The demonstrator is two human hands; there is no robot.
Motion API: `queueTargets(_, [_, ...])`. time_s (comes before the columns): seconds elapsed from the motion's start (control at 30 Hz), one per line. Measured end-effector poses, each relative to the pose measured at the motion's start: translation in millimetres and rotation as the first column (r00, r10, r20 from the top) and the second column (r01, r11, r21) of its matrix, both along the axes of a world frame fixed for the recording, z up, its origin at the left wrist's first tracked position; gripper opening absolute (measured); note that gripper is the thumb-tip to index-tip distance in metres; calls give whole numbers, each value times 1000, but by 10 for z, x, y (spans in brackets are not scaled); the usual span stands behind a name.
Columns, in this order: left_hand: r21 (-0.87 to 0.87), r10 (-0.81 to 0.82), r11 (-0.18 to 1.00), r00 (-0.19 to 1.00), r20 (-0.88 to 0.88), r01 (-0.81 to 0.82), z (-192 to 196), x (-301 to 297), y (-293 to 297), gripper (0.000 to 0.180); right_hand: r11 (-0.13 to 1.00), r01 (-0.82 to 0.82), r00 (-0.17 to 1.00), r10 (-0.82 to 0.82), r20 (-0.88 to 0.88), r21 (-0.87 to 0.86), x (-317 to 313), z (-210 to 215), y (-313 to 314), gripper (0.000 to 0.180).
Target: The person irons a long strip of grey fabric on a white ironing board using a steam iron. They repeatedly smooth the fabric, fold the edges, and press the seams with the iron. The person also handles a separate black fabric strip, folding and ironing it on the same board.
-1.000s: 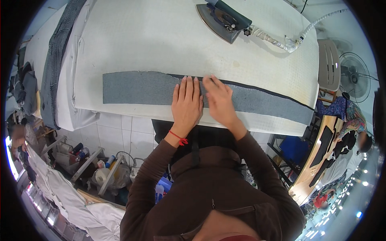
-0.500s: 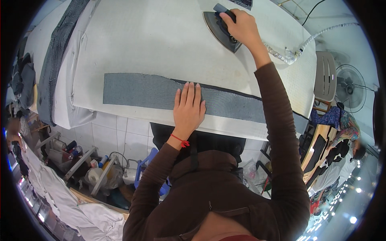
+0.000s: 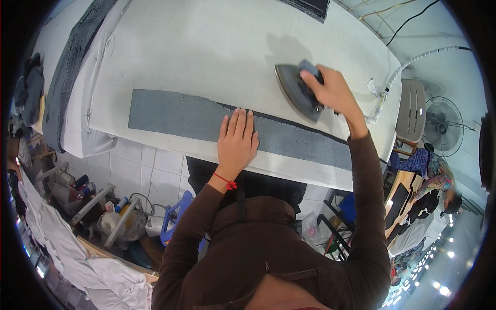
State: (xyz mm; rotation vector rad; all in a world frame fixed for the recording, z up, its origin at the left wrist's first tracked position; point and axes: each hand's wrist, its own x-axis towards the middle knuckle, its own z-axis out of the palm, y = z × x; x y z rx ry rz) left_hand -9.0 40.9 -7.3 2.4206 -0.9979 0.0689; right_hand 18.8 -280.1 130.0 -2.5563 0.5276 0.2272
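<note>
A long grey-blue denim strip [image 3: 170, 114] lies along the near edge of the white-covered ironing table [image 3: 191, 46]. A dark edge shows along its far side, right of the middle. My left hand [image 3: 237, 139] rests flat on the strip, fingers stretched out toward that far edge. My right hand [image 3: 330, 90] is closed round the handle of an iron [image 3: 299, 92], which is beyond the strip, its shadow falling on the cover. I cannot tell whether the soleplate touches the cloth. A white-wrapped hose [image 3: 383, 98] runs off to the right.
Dark folded fabric [image 3: 310, 6] lies at the far edge, and a long denim piece [image 3: 72, 72] hangs at the left. A chair [image 3: 411, 111] and a fan [image 3: 443, 125] stand on the right. Another person [image 3: 439, 175] is beside a wooden table. Cluttered racks [image 3: 111, 212] stand lower left.
The iron in my right hand has come nearer to me and slightly right, toward the strip. My left hand stays on the strip. The whole view has shifted a little.
</note>
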Motion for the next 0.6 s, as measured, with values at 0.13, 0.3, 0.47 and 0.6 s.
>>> queueTargets(0.13, [-5, -16, 1000, 1000, 14, 16, 8, 24, 6, 60, 998, -55, 998, 54, -14, -29, -648, 53, 339, 58])
queueTargets(0.3, [40, -93, 995, 994, 57, 91, 42, 157, 92, 59, 981, -150, 981, 163, 104, -122, -999, -252, 529, 50])
queueTargets(0.47, [109, -183, 979, 975, 128, 169, 52, 304, 183, 57, 957, -215, 964, 240, 113, -197, -984, -300, 602, 52])
queueTargets(0.6, [129, -217, 972, 965, 150, 198, 78, 361, 196, 55, 943, -255, 946, 289, 144, -216, -998, -339, 675, 54])
